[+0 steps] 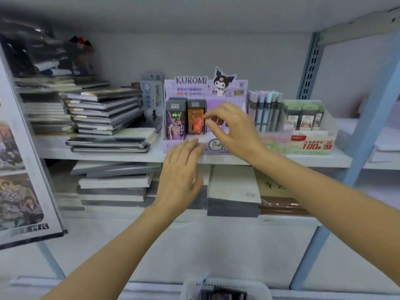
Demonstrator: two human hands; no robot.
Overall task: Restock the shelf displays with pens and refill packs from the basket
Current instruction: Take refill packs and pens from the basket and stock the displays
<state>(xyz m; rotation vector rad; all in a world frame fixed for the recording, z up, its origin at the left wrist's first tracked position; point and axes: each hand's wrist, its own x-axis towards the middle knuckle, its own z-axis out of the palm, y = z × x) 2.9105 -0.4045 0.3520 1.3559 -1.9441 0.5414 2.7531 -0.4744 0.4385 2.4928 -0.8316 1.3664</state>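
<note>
– What did the place look like?

– A white metal shelf (108, 154) on blue-grey uprights, against a pale back wall. A lilac cardboard display box (190, 83) with a cartoon figure on its header stood about midway along the shelf, right at its front edge.

– And the stock?

– Two upright packs stood side by side in the left part of that box: a purple-fronted refill pack (175, 124) at the far left and an orange-fronted refill pack (195, 122) just beside it. A white plastic basket (257, 287) sat at the bottom of the view, below the shelves, with dark packs (223, 294) lying inside.

– The hands?

– The left hand (179, 169) was spread flat, its fingers straight, with the fingertips touching the box's front lip. The right hand (233, 128) reached into the box, fingers curled, thumb and forefinger drawn close together at the orange pack's right edge. I could not tell whether they actually gripped it or something behind the palm.

– Anything else on that shelf?

– Stacked dark-covered notebooks (104, 111) filled the left end. Towards the right end stood a row of pastel-barrelled pens (264, 111), then a green cardboard display tray (307, 135) holding small packs. A large printed poster board (19, 169) leaned at the far left.
</note>
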